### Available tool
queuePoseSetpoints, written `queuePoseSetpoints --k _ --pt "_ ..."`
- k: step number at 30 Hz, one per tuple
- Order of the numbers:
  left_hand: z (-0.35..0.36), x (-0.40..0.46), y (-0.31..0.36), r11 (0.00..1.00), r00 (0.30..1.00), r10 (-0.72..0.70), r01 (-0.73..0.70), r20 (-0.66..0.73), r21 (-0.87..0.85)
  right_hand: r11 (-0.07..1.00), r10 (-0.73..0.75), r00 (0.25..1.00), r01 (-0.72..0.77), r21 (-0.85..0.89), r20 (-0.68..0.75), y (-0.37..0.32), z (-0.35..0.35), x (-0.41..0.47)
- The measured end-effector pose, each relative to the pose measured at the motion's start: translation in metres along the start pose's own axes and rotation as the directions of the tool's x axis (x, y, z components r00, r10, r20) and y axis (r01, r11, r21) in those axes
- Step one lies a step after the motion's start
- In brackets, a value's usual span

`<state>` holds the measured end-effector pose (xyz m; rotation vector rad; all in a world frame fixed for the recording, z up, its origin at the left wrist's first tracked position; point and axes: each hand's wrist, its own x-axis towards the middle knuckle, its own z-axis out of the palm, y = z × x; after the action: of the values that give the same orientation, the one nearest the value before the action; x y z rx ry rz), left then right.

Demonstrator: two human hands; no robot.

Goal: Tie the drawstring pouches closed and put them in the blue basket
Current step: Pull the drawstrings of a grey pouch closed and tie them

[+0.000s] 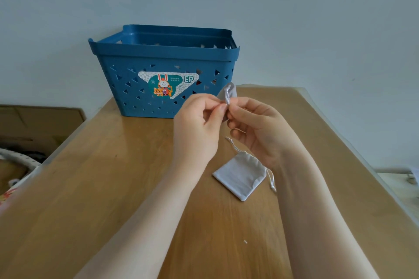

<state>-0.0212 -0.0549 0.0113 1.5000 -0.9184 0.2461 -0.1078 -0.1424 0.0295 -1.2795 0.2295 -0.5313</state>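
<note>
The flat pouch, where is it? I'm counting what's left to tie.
Head view: the flat pouch lies on the table, right of centre, beside the right wrist, nearer than the basket.

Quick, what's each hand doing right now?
Left hand: pinching the drawstring of the grey pouch.
Right hand: holding the same pouch.

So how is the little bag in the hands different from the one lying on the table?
The held pouch is up in the air, its cord pinched by the left hand and right hand; the table pouch lies flat and untouched. The held pouch is mostly hidden behind the fingers; the table pouch shows whole, its cords trailing loose. Both are pale grey drawstring pouches, and neither is in the blue basket yet.
</note>
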Motion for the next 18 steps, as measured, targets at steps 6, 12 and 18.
queuePoseSetpoints --k 6,12,18 --pt "0.006 0.006 0.015 0.489 0.817 -0.491 0.545 0.301 -0.681 0.885 0.114 0.993 -0.106 0.453 0.009 -0.006 -0.007 0.002" --pt "0.008 0.006 0.021 0.309 0.803 -0.468 0.540 0.368 -0.783 0.753 0.113 0.993 -0.060 0.655 -0.039 -0.004 -0.005 0.003" --pt "-0.002 0.005 0.015 0.582 0.795 -0.438 0.607 0.420 -0.541 0.853 0.164 0.986 -0.125 0.507 -0.033 -0.002 -0.003 0.006"
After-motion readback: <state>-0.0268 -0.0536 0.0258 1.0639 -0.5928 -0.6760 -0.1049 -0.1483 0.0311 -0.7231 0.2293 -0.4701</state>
